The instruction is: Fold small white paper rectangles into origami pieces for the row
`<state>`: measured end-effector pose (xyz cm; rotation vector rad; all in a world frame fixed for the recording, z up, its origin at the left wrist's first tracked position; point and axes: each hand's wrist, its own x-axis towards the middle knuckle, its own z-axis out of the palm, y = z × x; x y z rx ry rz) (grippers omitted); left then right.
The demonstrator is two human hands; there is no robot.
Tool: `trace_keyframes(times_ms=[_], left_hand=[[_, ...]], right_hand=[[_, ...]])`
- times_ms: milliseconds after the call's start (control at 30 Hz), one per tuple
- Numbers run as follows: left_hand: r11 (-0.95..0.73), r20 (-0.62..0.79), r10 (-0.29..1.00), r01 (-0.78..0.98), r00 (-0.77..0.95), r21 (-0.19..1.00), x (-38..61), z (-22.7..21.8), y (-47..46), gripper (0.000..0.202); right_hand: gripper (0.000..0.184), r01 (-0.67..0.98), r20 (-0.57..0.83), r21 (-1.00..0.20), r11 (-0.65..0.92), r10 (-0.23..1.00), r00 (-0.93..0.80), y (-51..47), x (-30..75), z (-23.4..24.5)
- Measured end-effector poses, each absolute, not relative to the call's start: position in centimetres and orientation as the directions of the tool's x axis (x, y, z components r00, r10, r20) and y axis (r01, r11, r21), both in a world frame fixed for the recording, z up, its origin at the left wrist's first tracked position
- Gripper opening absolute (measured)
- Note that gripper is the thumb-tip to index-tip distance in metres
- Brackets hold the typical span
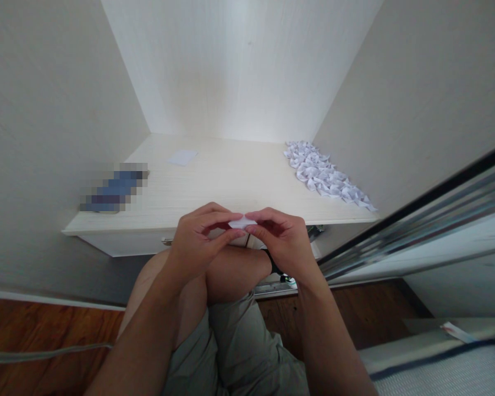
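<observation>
Between my two hands is a small folded piece of white paper [242, 223], held above my lap just in front of the desk edge. My left hand [202, 234] pinches its left end between thumb and fingers. On the right end, my right hand [280, 234] grips it the same way. The fingertips cover parts of the paper, so its full shape is hidden. On the desk's right side lies a pile of folded white paper pieces [324, 173]. A flat white paper sheet [183, 158] rests toward the back left.
A blurred-out blue object [117, 190] lies at the left of the white desk [231, 187]. Walls close in the desk at back and sides. A drawer handle [167, 241] shows under the front edge. Metal sliding-door rails [396, 214] run along the right.
</observation>
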<state>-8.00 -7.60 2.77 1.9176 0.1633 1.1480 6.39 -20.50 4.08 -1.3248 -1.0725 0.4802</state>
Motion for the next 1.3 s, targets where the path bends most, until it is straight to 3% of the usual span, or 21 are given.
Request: trace_keyframes(times_ms=[333, 533, 1100, 1300], left_hand=[[-0.677, 0.718, 0.415, -0.338, 0.559, 0.654, -7.8, 2.8, -7.7, 0.014], [-0.712, 0.739, 0.380, -0.334, 0.556, 0.617, -7.8, 3.1, -7.8, 0.014], [-0.575, 0.684, 0.380, -0.420, 0.623, 0.702, -8.0, 2.8, -7.9, 0.019], [-0.576, 0.701, 0.357, -0.445, 0.617, 0.686, -7.8, 2.7, -7.9, 0.019]], right_hand=[[0.022, 0.123, 0.316, -0.948, 0.293, 0.834, 0.453, -20.4, 6.5, 3.9], [0.020, 0.106, 0.325, -0.941, 0.320, 0.778, 0.538, -20.4, 6.1, 3.5], [0.018, 0.118, 0.375, -0.906, 0.408, 0.639, 0.672, -20.0, 4.8, 2.2], [0.017, -0.039, 0.317, -0.877, 0.478, 0.638, 0.701, -19.6, 4.1, 1.2]])
